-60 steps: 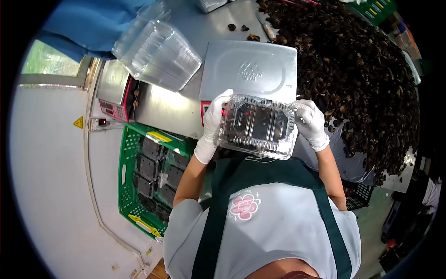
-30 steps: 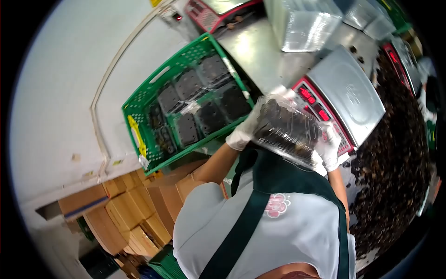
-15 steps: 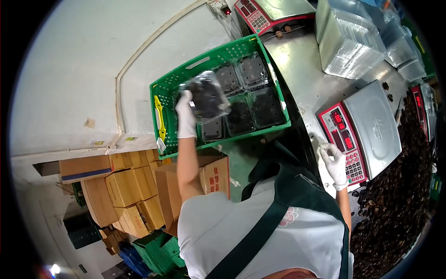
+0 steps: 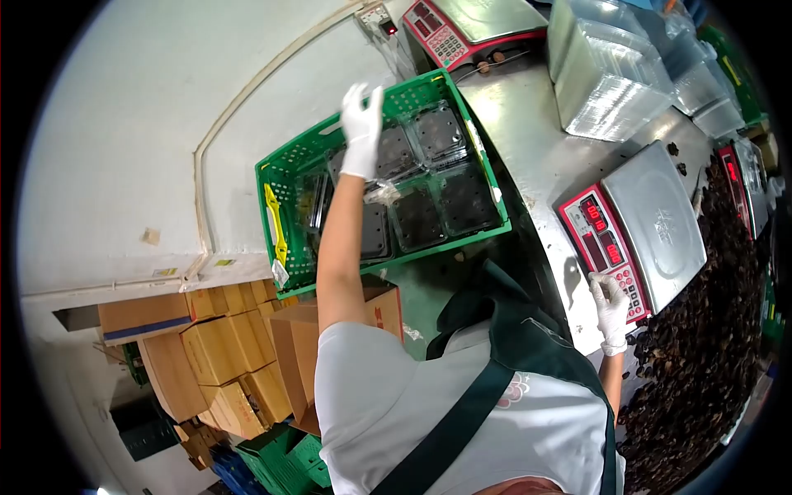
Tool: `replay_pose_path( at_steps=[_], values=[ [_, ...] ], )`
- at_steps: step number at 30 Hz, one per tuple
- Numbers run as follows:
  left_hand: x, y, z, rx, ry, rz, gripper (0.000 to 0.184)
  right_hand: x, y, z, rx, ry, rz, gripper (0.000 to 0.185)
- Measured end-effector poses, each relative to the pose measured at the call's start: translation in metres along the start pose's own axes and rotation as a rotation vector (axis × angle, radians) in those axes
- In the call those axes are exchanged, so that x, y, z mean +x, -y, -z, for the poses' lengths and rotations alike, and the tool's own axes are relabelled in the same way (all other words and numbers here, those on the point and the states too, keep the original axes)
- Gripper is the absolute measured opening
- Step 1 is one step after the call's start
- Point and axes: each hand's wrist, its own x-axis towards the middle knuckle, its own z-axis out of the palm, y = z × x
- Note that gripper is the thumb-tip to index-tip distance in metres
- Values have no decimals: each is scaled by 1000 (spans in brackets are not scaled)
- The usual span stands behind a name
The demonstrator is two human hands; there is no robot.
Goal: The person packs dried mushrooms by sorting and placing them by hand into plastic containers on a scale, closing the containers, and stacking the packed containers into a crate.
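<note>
My left hand (image 4: pixel 361 130), in a white glove, is over the green crate (image 4: pixel 388 262) near its far side, fingers apart and holding nothing. Clear-lidded boxes of dark pieces (image 4: pixel 417 216) lie in rows in the crate; one box (image 4: pixel 316 200) stands on edge at its left end. My right hand (image 4: pixel 610 312), also gloved, rests with curled fingers by the keypad of the red-framed scale (image 4: pixel 660 227); whether its fingers hold anything is hidden. The scale's metal plate carries nothing, and its red digits are lit.
Stacked clear plastic boxes (image 4: pixel 615 78) stand on the metal table (image 4: pixel 528 132). A second scale (image 4: pixel 487 21) is at the top. Dark dried pieces (image 4: pixel 701 355) are heaped at the right. Cardboard boxes (image 4: pixel 231 346) and green crates (image 4: pixel 280 458) are at the lower left.
The filled box was carried from in front of the scale to the crate and let go there. My left hand is now open above the crate's far side. My right hand's fingers have curled in.
</note>
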Motion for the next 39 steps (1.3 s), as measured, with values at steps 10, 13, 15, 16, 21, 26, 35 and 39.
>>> replay_pose_path(
  at_steps=[10, 13, 15, 16, 21, 26, 35, 39],
  values=[
    [17, -336, -81, -353, 103, -927, 51, -54, -4, 22, 11, -235, -72, 14],
    [5, -360, -125, -92, 279, -1032, 45, -71, -16, 26, 97, -318, -109, 15],
    [4, -376, -117, 167, 710, -1042, 41, -86, -15, 32, 41, -409, -119, 14],
    [-1, -357, -153, -23, 559, -1065, 29, -94, -16, 35, 21, -445, -104, 14],
    [13, -346, -177, -145, 641, -850, 26, -141, -16, 56, 11, -510, -273, 18],
    [46, -364, -172, -31, 674, -772, 35, -183, -56, 49, -80, -725, -261, 20],
    [-26, -427, -122, -565, 360, -856, 18, -259, -92, 65, 17, -855, -419, 22],
    [-149, -437, -119, -460, 762, -940, 14, -290, -118, 86, -38, -906, -511, 26]
  ],
)
